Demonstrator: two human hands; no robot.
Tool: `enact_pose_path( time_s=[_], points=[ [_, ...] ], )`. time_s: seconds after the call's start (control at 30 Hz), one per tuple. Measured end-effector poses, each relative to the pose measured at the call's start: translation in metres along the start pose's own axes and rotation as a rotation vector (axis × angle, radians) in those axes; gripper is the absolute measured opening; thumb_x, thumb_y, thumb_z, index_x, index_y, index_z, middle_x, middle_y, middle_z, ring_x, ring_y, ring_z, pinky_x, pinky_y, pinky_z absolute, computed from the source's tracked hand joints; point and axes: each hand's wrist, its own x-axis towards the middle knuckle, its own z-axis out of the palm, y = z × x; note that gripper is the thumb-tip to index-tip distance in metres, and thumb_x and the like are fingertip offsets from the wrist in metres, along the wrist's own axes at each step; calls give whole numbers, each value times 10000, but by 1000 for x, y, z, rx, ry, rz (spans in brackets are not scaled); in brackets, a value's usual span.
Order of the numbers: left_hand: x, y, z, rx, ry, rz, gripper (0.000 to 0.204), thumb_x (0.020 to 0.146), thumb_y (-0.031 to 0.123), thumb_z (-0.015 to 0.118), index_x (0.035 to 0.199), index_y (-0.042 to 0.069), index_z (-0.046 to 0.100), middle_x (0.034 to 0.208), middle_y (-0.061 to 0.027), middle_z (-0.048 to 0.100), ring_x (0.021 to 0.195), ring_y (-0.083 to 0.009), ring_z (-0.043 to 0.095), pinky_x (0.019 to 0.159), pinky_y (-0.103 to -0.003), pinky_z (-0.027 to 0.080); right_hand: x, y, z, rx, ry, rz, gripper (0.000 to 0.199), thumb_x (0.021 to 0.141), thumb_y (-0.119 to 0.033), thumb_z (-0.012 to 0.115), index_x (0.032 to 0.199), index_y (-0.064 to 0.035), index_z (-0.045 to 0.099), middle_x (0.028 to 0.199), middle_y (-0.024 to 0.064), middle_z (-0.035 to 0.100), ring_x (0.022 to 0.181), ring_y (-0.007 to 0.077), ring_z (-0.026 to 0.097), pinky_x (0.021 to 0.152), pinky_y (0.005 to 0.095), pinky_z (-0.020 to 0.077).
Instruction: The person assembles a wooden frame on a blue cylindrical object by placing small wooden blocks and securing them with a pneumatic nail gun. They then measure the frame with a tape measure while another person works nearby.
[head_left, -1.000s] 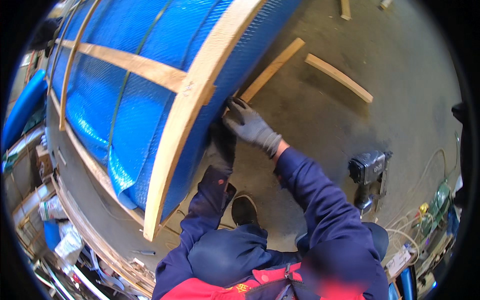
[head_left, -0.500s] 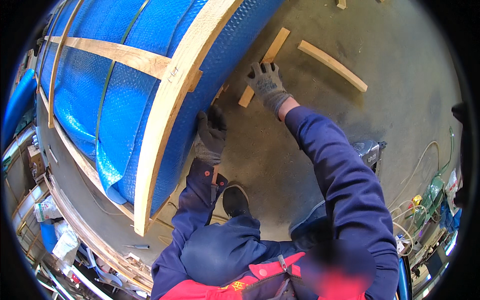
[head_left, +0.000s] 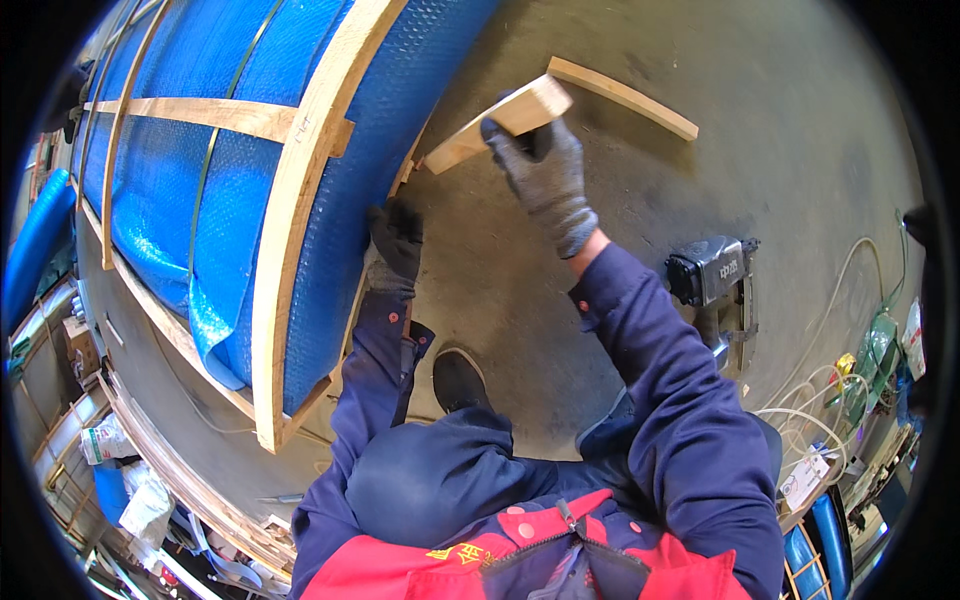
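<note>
My right hand (head_left: 548, 185), in a grey work glove, is closed around a short wooden block (head_left: 500, 125). The block is raised off the floor and tilted, its far end toward the blue-wrapped load (head_left: 375, 120). My left hand (head_left: 396, 245), in a dark-palmed glove, is low beside that load, near the bottom of its wooden frame (head_left: 283, 235). Its fingers look apart and hold nothing that I can make out; the dark glove partly hides them. A second wooden strip (head_left: 630, 100) lies on the floor beyond my right hand.
A black and grey nail gun (head_left: 712, 272) stands on the concrete floor by my right forearm. Pale hose (head_left: 815, 415) coils at the right beside green plastic (head_left: 875, 350). Long boards (head_left: 190, 470) and a white bag (head_left: 108, 440) are at the lower left.
My right hand has lifted the wooden block off the floor and turned it toward the load. The view has shifted, bringing the nail gun more fully into sight. My left hand stays beside the load.
</note>
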Motion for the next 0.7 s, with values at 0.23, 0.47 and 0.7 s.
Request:
enact_pose_path(
  time_s=[0.23,0.47,0.7],
  points=[
    [-1,-3,18,174,119,36,329,1074,409,512,1068,114,657,955,-18,692,882,-169,661,877,-338,568,-8,12,42,-396,-94,-219,443,873,-366,805,1154,-55,660,1059,161,725,982,311,734,851,395,598],
    [-8,1,18,227,67,25,365,1042,441,589,1139,95,653,987,-39,689,895,-180,651,871,-346,561,0,-1,54,-470,-164,-103,555,854,-416,818,1231,-44,654,1129,160,705,1013,315,723,868,392,592],
    [-61,11,67,1184,-117,449,369,1033,195,606,1368,40,611,1265,-187,679,1222,-302,640,1010,-408,536,5,7,49,-401,-121,-70,512,842,-376,833,1188,-35,670,1091,156,727,982,304,734,863,388,589]
  ],
)
